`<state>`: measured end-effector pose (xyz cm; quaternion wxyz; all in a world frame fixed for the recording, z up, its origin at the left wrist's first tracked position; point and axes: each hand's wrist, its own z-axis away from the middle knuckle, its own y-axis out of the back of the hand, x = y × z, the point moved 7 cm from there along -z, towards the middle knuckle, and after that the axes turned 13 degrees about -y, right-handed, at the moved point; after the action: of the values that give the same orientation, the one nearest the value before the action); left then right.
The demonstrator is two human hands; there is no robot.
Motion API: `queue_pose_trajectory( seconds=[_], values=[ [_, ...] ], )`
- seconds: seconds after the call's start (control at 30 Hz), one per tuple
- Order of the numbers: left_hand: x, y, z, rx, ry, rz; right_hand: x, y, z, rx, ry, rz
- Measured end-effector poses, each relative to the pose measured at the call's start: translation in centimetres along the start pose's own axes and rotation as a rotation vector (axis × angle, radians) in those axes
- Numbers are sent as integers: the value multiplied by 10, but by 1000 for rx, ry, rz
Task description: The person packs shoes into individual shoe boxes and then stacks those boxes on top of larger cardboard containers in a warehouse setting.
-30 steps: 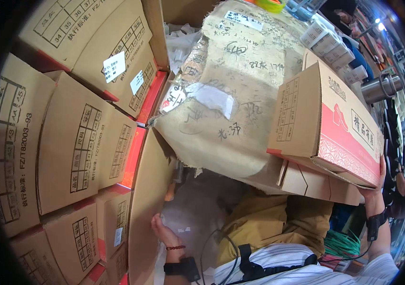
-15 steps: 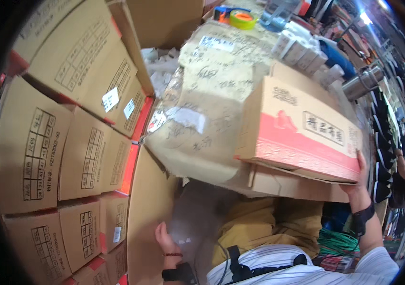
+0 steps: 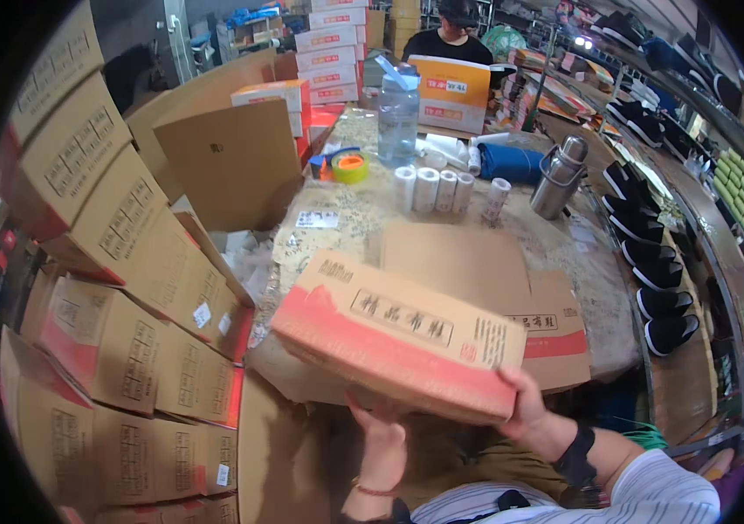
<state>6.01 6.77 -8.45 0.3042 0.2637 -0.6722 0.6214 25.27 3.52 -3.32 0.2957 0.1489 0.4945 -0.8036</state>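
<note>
A long brown-and-red cardboard box [image 3: 394, 336] is raised and tilted over the near edge of the table. My right hand [image 3: 522, 403] grips its right end, thumb on the near side. Below the box's near lower edge is my left hand [image 3: 381, 445], fingers stretched toward it. Its fingertips are partly hidden, and I cannot tell whether they touch. Under and behind the box, a flat brown cardboard piece [image 3: 455, 253] and another brown-and-red carton [image 3: 555, 336] lie on the paper-covered table [image 3: 599, 288].
Stacked brown cartons [image 3: 145, 349] rise at my left. Several white rolls [image 3: 427, 189], a steel flask [image 3: 558, 179], a water jug [image 3: 398, 122] and tape [image 3: 350, 168] stand toward the back. Black shoes [image 3: 656, 262] line the right shelf. Another person [image 3: 446, 48] is behind an orange-and-white box [image 3: 451, 94].
The box has moved left with my right hand, uncovering the carton and flat cardboard. My left hand has come up and right to the box's lower edge. The view has tilted up.
</note>
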Motion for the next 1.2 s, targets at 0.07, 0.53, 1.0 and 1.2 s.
queue_pose_trajectory(
  seconds=[0.07, 0.53, 1.0, 1.2],
  values=[
    [23, -30, -12, 182, 21, 120, 20, -16, 13, -69, 91, 112],
    [117, -66, 17, 88, -407, -374, -12, -136, 49, -45, 819, 1793],
    [153, -64, 37, 16, -344, -320, -6, -164, 20, -262, 699, 1543],
    [154, -66, 40, 43, -318, -392, -9, -166, 20, -238, 703, 1568]
  ],
)
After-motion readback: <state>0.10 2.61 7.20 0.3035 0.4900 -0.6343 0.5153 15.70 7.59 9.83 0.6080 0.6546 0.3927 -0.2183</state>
